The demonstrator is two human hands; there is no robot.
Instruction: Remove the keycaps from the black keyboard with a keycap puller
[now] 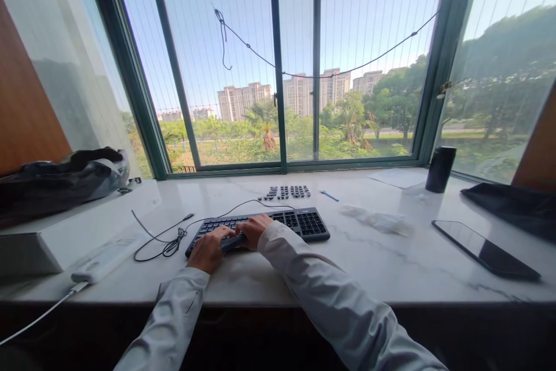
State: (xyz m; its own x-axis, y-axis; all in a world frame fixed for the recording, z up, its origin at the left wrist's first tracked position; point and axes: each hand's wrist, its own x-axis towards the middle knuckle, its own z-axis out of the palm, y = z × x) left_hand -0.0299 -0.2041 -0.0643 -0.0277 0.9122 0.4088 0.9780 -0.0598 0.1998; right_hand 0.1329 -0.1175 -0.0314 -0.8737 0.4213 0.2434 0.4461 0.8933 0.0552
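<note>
- A wide window (278, 64) fills the far side of the view, with a dark cord (243, 41) strung loosely across its panes.
- The white marble worktop (373, 267) runs along below the window and carries everything else.
- A dark bag (61, 183) lies on the raised ledge at the far left.
- A dark cloth (512, 206) rests at the far right edge.
- The black keyboard (304, 221) sits near the middle of the worktop, angled slightly, with its cable (167, 243) bunched just beside its left end.
- A black tablet (484, 249) lies flat to the right, well apart from the keyboard.
- A white power strip (106, 258) lies at the left, near the front edge.
- A crumpled tissue (377, 219) lies between the keyboard and the tablet.
- A dark cup (440, 169) stands upright near the window frame at the right.
- The right hand (254, 229) rests on the keyboard's middle, fingers curled down onto the keys, holding nothing.
- The left hand (209, 250) touches the keyboard's near left edge, fingers bent loosely, grasping nothing.
- Loose black keycaps (285, 191) lie in rows just behind the keyboard.
- A small blue tool (329, 195) lies beside the keycaps.
</note>
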